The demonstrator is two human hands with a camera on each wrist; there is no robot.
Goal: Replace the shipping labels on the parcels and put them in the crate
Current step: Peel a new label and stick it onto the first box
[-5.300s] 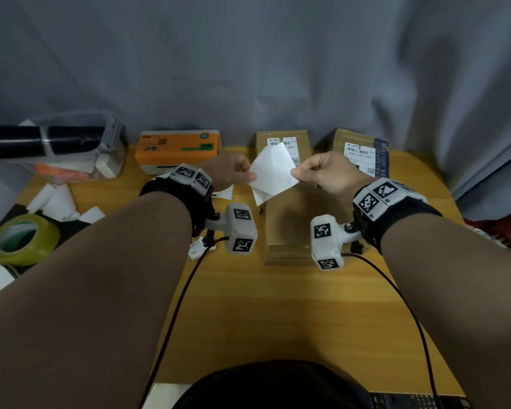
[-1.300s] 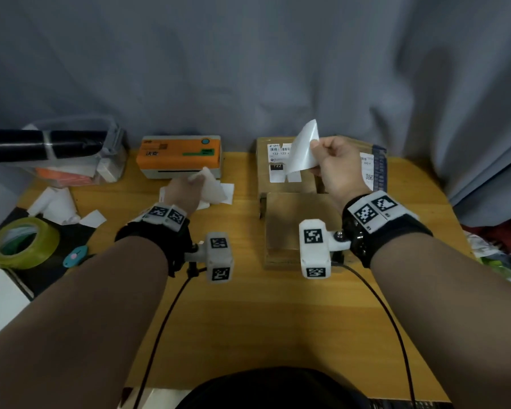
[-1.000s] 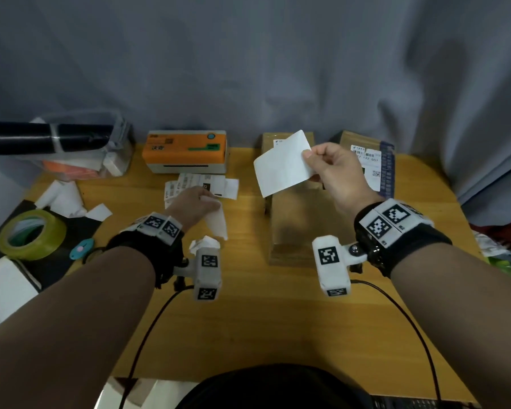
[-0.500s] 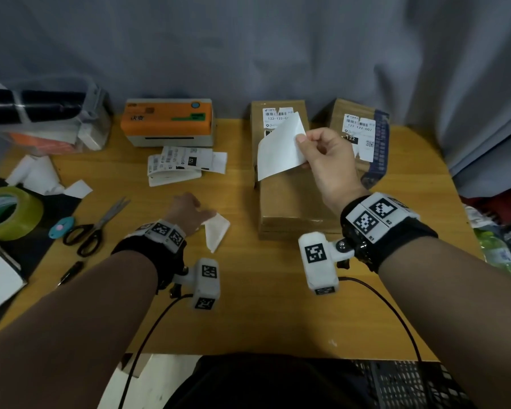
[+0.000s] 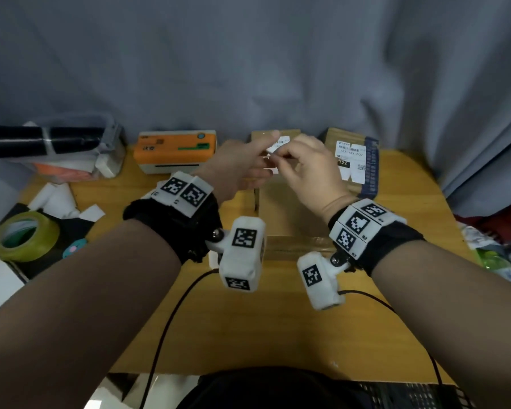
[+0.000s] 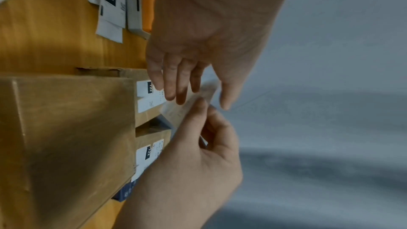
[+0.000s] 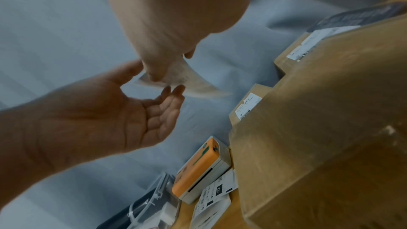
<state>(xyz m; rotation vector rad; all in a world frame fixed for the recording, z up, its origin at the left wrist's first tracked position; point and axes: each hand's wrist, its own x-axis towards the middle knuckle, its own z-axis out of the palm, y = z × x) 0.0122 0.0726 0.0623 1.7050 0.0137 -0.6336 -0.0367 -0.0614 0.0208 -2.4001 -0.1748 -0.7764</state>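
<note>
Half a second earlier the left hand (image 5: 236,169) lay low on the wooden table (image 5: 278,320) beside a discarded slip of white backing paper, while the right hand (image 5: 310,172) alone held the white shipping label (image 7: 189,83) up; now the left hand has risen to meet the right above the nearest brown parcel (image 5: 289,214), and the scissors seen earlier are out of view; the label is held in the air between both hands, above the parcels and touching none of them; the right hand pinches it between thumb and curled fingers, seen clearly in the left wrist view, where the label (image 6: 189,102) curves away from the grip; the left hand is spread, its fingers straight and its fingertips (image 7: 176,90) touching the label's lower edge, the thumb raised apart; both forearms reach forward, wrists wearing black bands with white marker blocks; behind the nearest parcel stand two more cardboard parcels, the middle one (image 5: 278,137) mostly hidden by the hands, the right one (image 5: 351,160) bearing a printed label marked 122; at the back left, an orange and white label printer (image 5: 174,150) sits with printed labels (image 7: 213,196) lying before it; further left, a clear plastic bin (image 5: 80,152) holds white papers and something orange, with a black roll (image 5: 42,141) resting across it; a roll of yellow-green tape (image 5: 24,236) lies at the table's left edge.
</note>
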